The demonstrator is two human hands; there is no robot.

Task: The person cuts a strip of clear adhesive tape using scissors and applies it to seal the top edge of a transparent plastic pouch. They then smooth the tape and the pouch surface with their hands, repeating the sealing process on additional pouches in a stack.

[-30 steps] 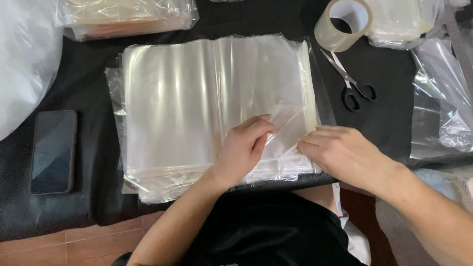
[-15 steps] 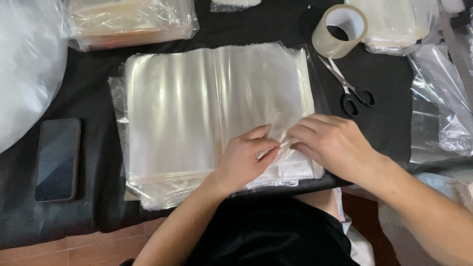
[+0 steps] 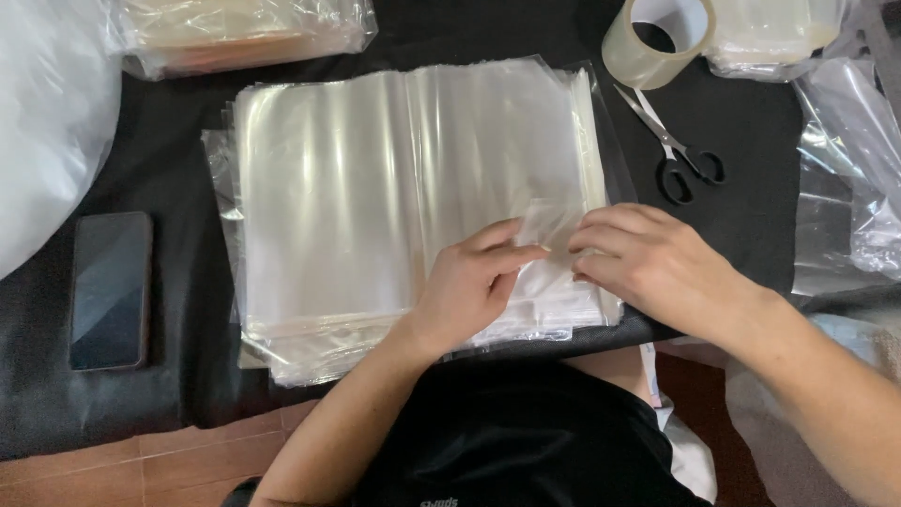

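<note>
Item: stack of clear, rectangular plastic bags (image 3: pixel 375 188), lying flat on a black cloth-covered work surface (image 3: pixel 188 394), centre of view. Long axis runs left to right; the edge being worked, at the lower right corner, faces the person.

Left hand (image 3: pixel 469 286): fingers bunched, thumb and forefinger pinching the raised corner of the top bag (image 3: pixel 549 221).
Right hand (image 3: pixel 648 263): fingertips pinching the same film corner from the opposite side, heel resting on the stack's right edge.

Surroundings: dark smartphone (image 3: pixel 111 289), flat, left of the stack; black-handled scissors (image 3: pixel 680 155) and a roll of clear tape (image 3: pixel 657 39), upper right; wrapped bundle of bags (image 3: pixel 244 28), upper left; loose clear film (image 3: pixel 845 178), far right.

Risk, judged: the sheets cling together, so a pinch may lift several at once; a hard pull could drag the slippery stack askew or tear the thin corner.
</note>
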